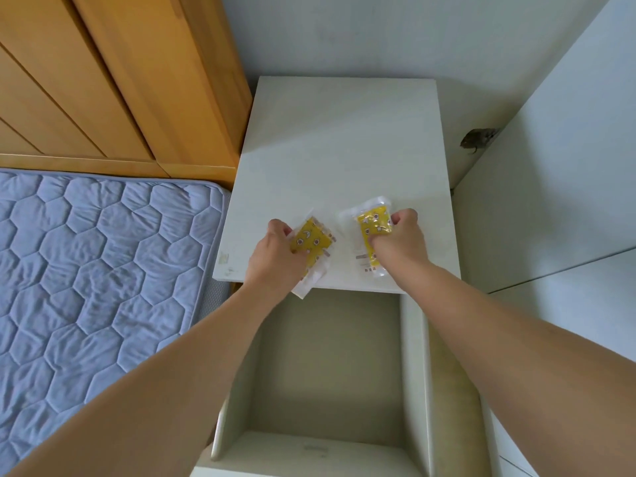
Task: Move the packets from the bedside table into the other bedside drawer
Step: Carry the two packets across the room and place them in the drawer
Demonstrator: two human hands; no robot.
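Head view: the left hand [275, 259] is pinching a yellow patterned clear-plastic packet [311, 243] overhanging the white desk [344, 139]; the right hand [401, 241] is gripping its twin [373, 223]. Both should lift cleanly before carrying; the open white drawer [330, 356] below looks bare.

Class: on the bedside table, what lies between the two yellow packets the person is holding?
Only bare white tabletop separates the left packet from the right packet, as the head view shows.
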